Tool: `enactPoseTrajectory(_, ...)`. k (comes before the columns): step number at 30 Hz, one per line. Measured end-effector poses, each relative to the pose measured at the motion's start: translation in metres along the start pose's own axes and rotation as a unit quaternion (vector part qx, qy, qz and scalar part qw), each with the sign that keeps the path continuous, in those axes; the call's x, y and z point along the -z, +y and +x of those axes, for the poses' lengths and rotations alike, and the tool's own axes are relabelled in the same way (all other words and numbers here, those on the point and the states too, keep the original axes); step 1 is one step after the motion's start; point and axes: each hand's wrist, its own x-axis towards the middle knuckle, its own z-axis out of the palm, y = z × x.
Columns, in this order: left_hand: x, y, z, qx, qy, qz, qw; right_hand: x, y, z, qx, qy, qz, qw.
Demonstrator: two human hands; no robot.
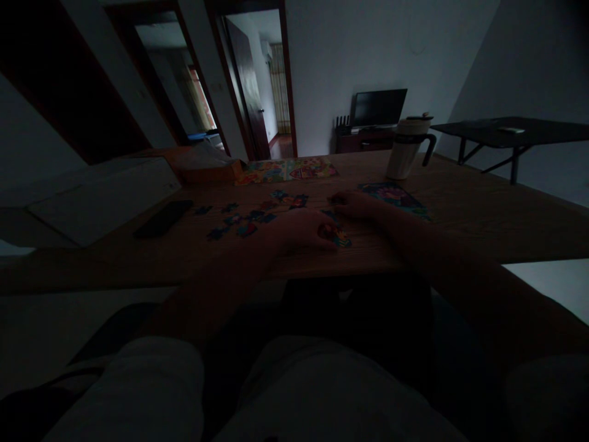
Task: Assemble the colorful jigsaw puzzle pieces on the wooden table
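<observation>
Near the front edge of the brown wood-grained bench [478, 221], I have the left hand [301, 227] curved around a small red, yellow and blue patch of jigsaw pieces [339, 235]. Its thumb and fingers stand apart to either side, probably to steady the patch, though from this dim feed I cannot tell whether they grip it. The right hand [353, 204] sits just beyond, fingers bent down towards the wood; whether they pinch anything is hidden from me.

Beside its wrist lies a flat dark-blue and pink printed panel [396, 195], partly behind the forearm. Left of the hands, loose blue and red cardboard pieces [246, 229] lie scattered — spread, I judge, so each can be seen and reached. Farther back, a bright, many-coloured printed sheet [313, 167] lies flat next to an orange open-topped box [207, 175]. A black rectangular slab [163, 219] rests near a large white box [105, 184] — and a cream tumbler with a black handle [404, 153] stands upright at the far right, well clear of both hands.
</observation>
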Motion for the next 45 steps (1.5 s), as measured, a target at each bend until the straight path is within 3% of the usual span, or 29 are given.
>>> enactPoseTrajectory(10,0.005,0.007,-0.003,-0.003,-0.011,0.016,1.0,-0.002,0.002,0.002,-0.009,-0.003,-0.005,1.0)
enactPoseTrajectory(21,0.014,0.028,-0.014,0.007,0.006,0.086,0.996,-0.002,0.003,0.002,0.003,-0.002,-0.004,1.0)
enactPoseTrajectory(31,0.014,0.022,-0.012,0.006,-0.026,0.104,0.994,0.011,-0.004,-0.006,-0.013,0.012,0.11,0.994)
enactPoseTrajectory(35,0.029,0.004,-0.004,0.013,-0.053,0.051,0.997,0.012,-0.012,-0.008,-0.044,0.027,0.091,0.995)
enactPoseTrajectory(38,0.037,-0.023,0.002,0.064,0.008,0.029,0.997,0.011,-0.015,-0.007,-0.028,0.04,0.045,0.998)
enactPoseTrajectory(41,0.029,-0.053,0.004,0.13,0.075,-0.005,0.989,0.008,-0.013,0.001,0.004,0.012,0.021,1.0)
enactPoseTrajectory(45,0.009,-0.083,0.005,0.172,0.109,-0.041,0.978,0.001,-0.01,0.011,0.033,0.001,0.024,0.999)
